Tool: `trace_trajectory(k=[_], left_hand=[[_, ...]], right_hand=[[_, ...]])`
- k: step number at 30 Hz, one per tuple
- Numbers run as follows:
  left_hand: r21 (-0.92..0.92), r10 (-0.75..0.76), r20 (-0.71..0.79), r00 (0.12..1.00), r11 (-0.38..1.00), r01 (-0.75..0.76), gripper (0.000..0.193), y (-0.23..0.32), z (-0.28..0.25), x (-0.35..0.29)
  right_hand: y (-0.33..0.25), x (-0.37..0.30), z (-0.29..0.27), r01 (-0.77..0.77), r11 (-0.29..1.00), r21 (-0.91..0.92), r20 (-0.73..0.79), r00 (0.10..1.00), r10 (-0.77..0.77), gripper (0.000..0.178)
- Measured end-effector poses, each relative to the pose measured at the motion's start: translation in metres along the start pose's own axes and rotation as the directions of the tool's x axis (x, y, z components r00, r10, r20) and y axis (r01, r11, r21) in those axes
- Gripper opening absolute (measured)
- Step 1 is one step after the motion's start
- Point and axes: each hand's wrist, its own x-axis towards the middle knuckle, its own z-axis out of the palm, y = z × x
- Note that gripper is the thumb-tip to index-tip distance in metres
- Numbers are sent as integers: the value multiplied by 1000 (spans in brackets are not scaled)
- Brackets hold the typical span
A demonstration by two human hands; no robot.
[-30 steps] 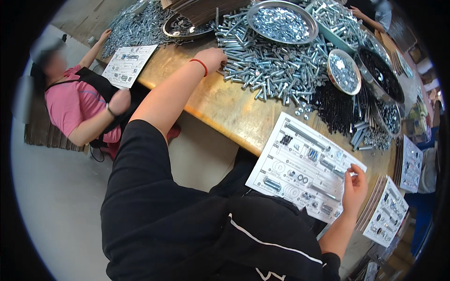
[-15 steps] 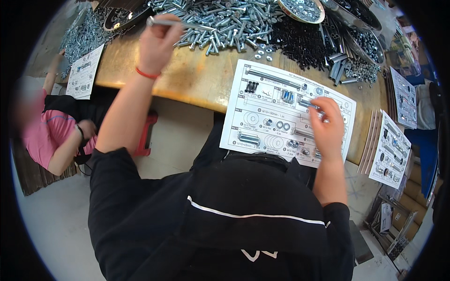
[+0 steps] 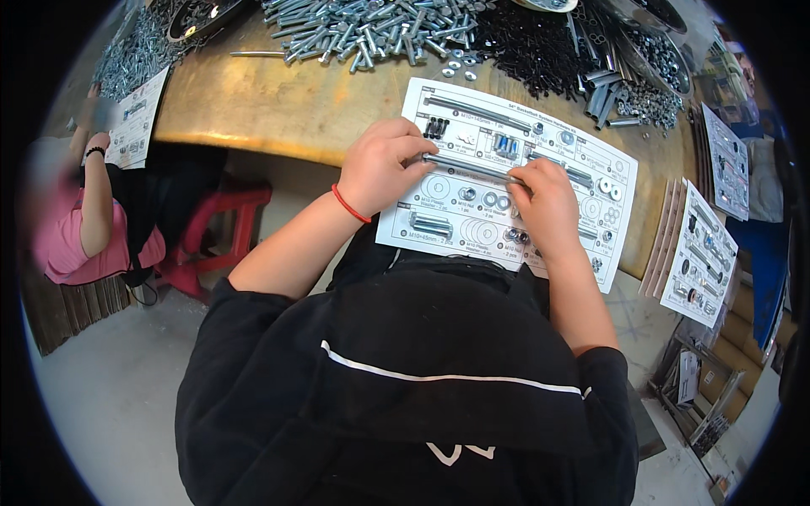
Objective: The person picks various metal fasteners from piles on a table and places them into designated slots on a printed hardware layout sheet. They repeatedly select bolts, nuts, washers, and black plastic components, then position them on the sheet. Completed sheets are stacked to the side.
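A long silver bolt (image 3: 472, 168) lies across a white printed sheet (image 3: 395, 228), with a hand at each end. My left hand (image 3: 384, 164), with a red band at the wrist, pinches its left end. The fingertips of my right hand (image 3: 547, 198) close on its right end. Above it on the sheet rests another long bolt (image 3: 477, 115). Small black screws (image 3: 436, 127), blue-marked bolts (image 3: 506, 145), short bolts (image 3: 430, 223) and a pair of washers (image 3: 497, 200) sit around the hands. My right hand hides part of the sheet.
Behind the sheet are heaps of silver bolts (image 3: 363, 29) and black screws (image 3: 540, 51), with metal tubes (image 3: 601, 97) and nuts (image 3: 645, 110) farther right. A single rod-like bolt (image 3: 257, 53) lies left. More filled sheets (image 3: 700, 261) stand right; a co-worker in pink (image 3: 63, 240) sits left.
My left hand has come from the heap, down and right, to the sheet with a long bolt. My right hand has moved slightly left onto the bolt's other end.
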Motion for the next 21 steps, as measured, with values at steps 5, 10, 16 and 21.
trace_trajectory(k=[5,10,16,21], left_hand=[[-15,-65,73,995,998,66,21,-1,-3,-1],[-142,-147,65,987,978,155,22,-3,-6,-5],[-78,-65,26,998,995,67,23,-9,0,-6],[-316,-121,-150,981,946,69,28,-31,-4,-12]], right_hand=[[13,-6,-8,-115,992,46,16,993,114,16],[23,-11,-6,-187,970,154,10,982,187,16],[22,-9,-9,-201,962,186,22,979,201,15],[69,28,-49,-249,969,0,-150,958,246,22]])
